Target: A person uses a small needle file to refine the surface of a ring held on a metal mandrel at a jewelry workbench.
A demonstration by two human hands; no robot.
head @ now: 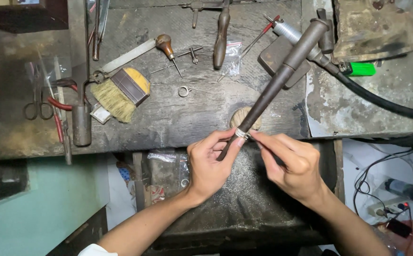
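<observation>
Both hands (244, 159) pinch ring (242, 134) (on mandrel (275, 85)).

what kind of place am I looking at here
Most likely a jeweller's workbench. The left hand and right hand work a ring on a tapered mandrel; a loose ring, a bench brush and hand tools lie on the scarred wooden bench.

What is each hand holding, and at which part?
The left hand holds the long tapered rod at its thin lower end. The right hand pinches the silver ring on that rod with its fingertips.
</observation>
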